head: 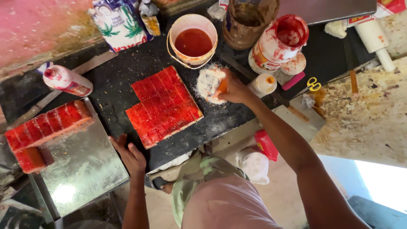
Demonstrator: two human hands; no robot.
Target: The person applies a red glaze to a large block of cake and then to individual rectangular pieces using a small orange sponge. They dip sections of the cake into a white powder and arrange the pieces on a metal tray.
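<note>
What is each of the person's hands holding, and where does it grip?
The right hand grips a small orange tool by its upper end, over the white powder. The left hand holds nothing; it rests on the black table edge.

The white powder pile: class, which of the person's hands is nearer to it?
Right. The right hand touches the white powder pile; the left hand rests on the table edge, beyond the red slab.

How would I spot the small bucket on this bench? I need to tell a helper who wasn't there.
Start at the black worktop and find the red L-shaped slab at its centre. Just beyond the slab's far corner stands the bucket. It is cream-coloured with a wire handle and holds smooth red liquid, unlike the brown pot and red-smeared white tub beside it.
</note>
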